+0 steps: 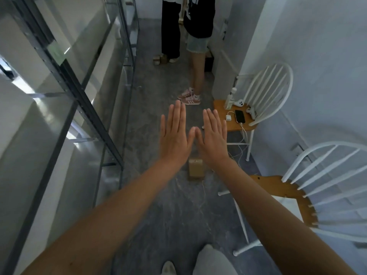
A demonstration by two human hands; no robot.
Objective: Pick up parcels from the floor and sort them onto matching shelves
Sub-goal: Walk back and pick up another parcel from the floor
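A small brown cardboard parcel [195,169] lies on the grey floor straight ahead, partly hidden behind my wrists. My left hand [175,133] and my right hand [213,135] are stretched out flat in front of me, palms down, fingers extended, thumbs almost touching. Both hold nothing and hover well above the parcel. More small brown parcels [159,60] lie on the floor far down the aisle. Dark metal shelves [79,92] run along the left side.
Two people stand in the aisle ahead, one in pink sneakers [189,98]. A white chair [258,108] with a wooden seat holds a phone, charger and controllers; its cable hangs to the floor. A second white chair [309,187] stands close on my right.
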